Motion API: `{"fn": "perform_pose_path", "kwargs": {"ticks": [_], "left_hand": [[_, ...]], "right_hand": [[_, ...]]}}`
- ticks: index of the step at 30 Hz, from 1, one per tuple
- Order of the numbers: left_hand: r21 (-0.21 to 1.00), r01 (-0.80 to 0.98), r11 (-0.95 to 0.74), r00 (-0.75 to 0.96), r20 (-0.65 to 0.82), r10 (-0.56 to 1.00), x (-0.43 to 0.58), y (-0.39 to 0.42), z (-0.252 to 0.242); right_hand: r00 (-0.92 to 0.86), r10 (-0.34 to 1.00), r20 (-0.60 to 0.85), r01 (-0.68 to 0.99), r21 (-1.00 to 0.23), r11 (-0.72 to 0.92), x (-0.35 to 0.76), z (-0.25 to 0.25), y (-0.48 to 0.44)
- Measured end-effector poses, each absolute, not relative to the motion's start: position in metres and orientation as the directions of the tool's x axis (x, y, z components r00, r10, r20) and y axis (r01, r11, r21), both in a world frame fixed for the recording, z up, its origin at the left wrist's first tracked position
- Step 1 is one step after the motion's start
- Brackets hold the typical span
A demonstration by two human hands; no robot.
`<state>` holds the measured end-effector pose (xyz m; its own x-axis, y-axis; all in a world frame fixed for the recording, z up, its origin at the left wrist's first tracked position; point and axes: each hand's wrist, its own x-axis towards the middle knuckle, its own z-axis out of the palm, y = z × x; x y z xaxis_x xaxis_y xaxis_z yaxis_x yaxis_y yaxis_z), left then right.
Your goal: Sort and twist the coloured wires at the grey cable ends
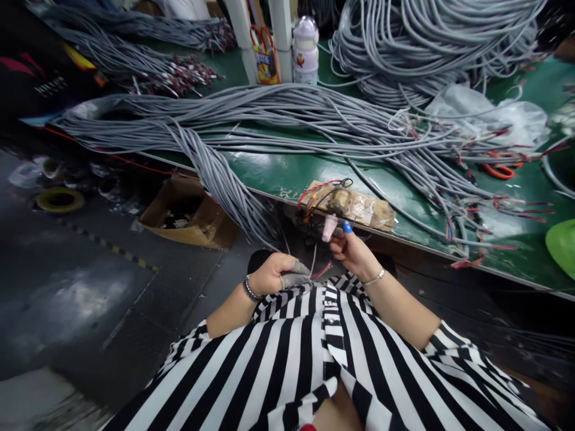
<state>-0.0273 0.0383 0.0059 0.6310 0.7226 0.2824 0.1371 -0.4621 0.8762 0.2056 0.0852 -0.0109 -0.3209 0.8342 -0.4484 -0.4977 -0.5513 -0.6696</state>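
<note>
Low in front of my striped shirt, my left hand (281, 272) is closed around a grey cable, its thumb and fingers wrapped in greyish tape. Thin pink and red wires (322, 271) stick out at the cable's stripped end. My right hand (354, 254) is beside the table edge, its fingers curled. A blue cover (347, 227) sits on one fingertip and a pale pinkish wrap (329, 228) on another. Whatever these fingers may hold does not show. Just beyond them is a worn wooden block (359, 206) with a small wired fixture (317, 200) at its left end.
Long grey cables (278, 111) lie across the green table (256, 164), and one bundle (215, 173) hangs over its edge. Orange-handled scissors (501, 170) lie at right. A cardboard box (184, 218) stands below. Behind are a bottle (306, 54) and a large cable coil (431, 42).
</note>
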Motion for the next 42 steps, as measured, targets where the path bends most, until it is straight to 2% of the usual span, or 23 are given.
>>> {"fn": "perform_pose_path", "kwargs": {"ticks": [3, 7, 9, 11, 13, 16, 19, 21, 24, 26, 29, 31, 33, 35, 37, 39, 42], "left_hand": [[0.86, 0.224, -0.459, 0.452, 0.326, 0.83, -0.031, 0.031, 0.004], [0.838, 0.331, -0.433, 0.27, 0.356, 0.895, -0.027, 0.028, -0.001], [0.816, 0.374, -0.442, 0.238, 0.376, 0.895, -0.021, 0.026, -0.006], [0.784, 0.411, -0.465, 0.233, 0.403, 0.885, -0.015, 0.024, -0.011], [0.772, 0.451, -0.448, 0.238, 0.38, 0.894, -0.011, 0.022, -0.017], [0.847, 0.429, -0.312, 0.303, 0.19, 0.934, -0.012, 0.022, -0.021], [0.966, 0.257, -0.002, 0.506, -0.133, 0.852, -0.021, 0.029, -0.023], [0.957, 0.168, 0.238, 0.663, -0.288, 0.691, -0.027, 0.035, -0.023], [0.892, 0.157, 0.425, 0.792, -0.371, 0.485, -0.032, 0.042, -0.022], [0.891, 0.162, 0.425, 0.794, -0.373, 0.479, -0.031, 0.045, -0.02], [0.94, 0.133, 0.314, 0.743, -0.305, 0.596, -0.03, 0.047, -0.012], [0.979, 0.107, 0.175, 0.708, -0.199, 0.678, -0.033, 0.048, -0.003], [0.992, 0.118, -0.046, 0.667, -0.045, 0.744, -0.038, 0.05, 0.008], [0.92, 0.19, -0.343, 0.607, 0.165, 0.777, -0.042, 0.053, 0.019], [0.746, 0.298, -0.595, 0.543, 0.38, 0.749, -0.043, 0.055, 0.027], [0.582, 0.382, -0.718, 0.496, 0.526, 0.691, -0.04, 0.058, 0.031], [0.471, 0.457, -0.754, 0.465, 0.596, 0.654, -0.032, 0.064, 0.028]], "right_hand": [[-0.361, 0.84, -0.406, -0.472, -0.697, -0.54, 0.207, -0.014, 0.082], [-0.463, 0.863, -0.202, -0.377, -0.836, -0.398, 0.204, -0.014, 0.069], [-0.514, 0.85, -0.119, -0.226, -0.937, -0.267, 0.199, -0.012, 0.061], [-0.508, 0.861, -0.031, -0.001, -0.999, -0.037, 0.193, -0.009, 0.053], [-0.485, 0.87, 0.085, 0.259, -0.937, 0.236, 0.189, -0.004, 0.048], [-0.555, 0.808, 0.197, 0.518, -0.679, 0.521, 0.188, 0.003, 0.047], [-0.682, 0.698, 0.221, 0.529, -0.509, 0.679, 0.191, 0.008, 0.048], [-0.744, 0.621, 0.245, 0.482, -0.447, 0.754, 0.192, 0.011, 0.049], [-0.811, 0.513, 0.281, 0.4, -0.374, 0.837, 0.193, 0.016, 0.05], [-0.832, 0.471, 0.292, 0.371, -0.339, 0.865, 0.197, 0.02, 0.052], [-0.815, 0.502, 0.289, 0.416, -0.311, 0.854, 0.214, 0.022, 0.059], [-0.75, 0.603, 0.274, 0.513, -0.335, 0.79, 0.231, 0.019, 0.065], [-0.611, 0.749, 0.257, 0.626, -0.423, 0.655, 0.247, 0.012, 0.07], [-0.409, 0.885, 0.225, 0.65, -0.609, 0.455, 0.255, 0.004, 0.072], [-0.231, 0.967, 0.105, 0.506, -0.836, 0.211, 0.254, -0.002, 0.072], [-0.183, 0.979, -0.092, 0.243, -0.969, -0.045, 0.244, -0.003, 0.07], [-0.329, 0.896, -0.3, -0.087, -0.935, -0.345, 0.224, 0.005, 0.071]]}}
